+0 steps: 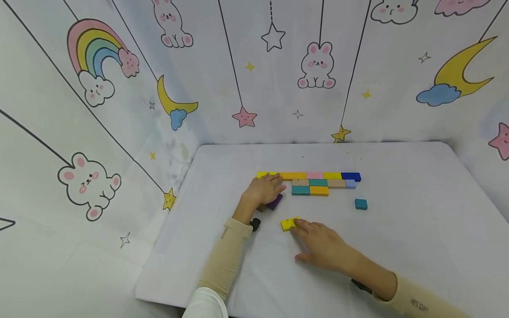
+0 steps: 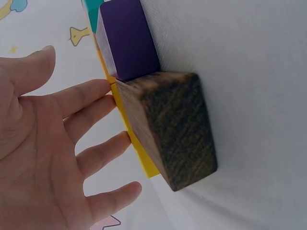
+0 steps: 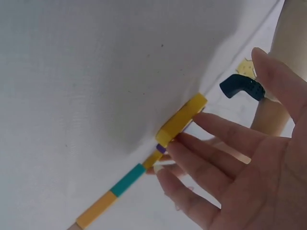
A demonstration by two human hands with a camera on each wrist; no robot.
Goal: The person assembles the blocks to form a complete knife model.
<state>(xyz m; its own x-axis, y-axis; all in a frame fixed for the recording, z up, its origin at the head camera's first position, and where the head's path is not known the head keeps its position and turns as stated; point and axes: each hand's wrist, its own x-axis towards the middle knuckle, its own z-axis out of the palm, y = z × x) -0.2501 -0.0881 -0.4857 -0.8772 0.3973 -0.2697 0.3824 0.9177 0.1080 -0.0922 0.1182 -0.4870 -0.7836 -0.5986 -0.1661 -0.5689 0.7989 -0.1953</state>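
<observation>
My left hand reaches to the left end of the back row of blocks, its fingertips resting on the yellow block there. Under that palm lie a purple block and a dark brown block, partly hidden in the head view. Closer to me, my right hand has its fingers extended, the fingertips touching a separate yellow block. In the right wrist view this yellow block lies against the fingertips, with the thumb held well apart from it.
Flush rows of blocks lie on the white table: orange, pink and dark blue at the back, teal and orange in front. A loose teal block sits to the right. Printed curtains stand behind.
</observation>
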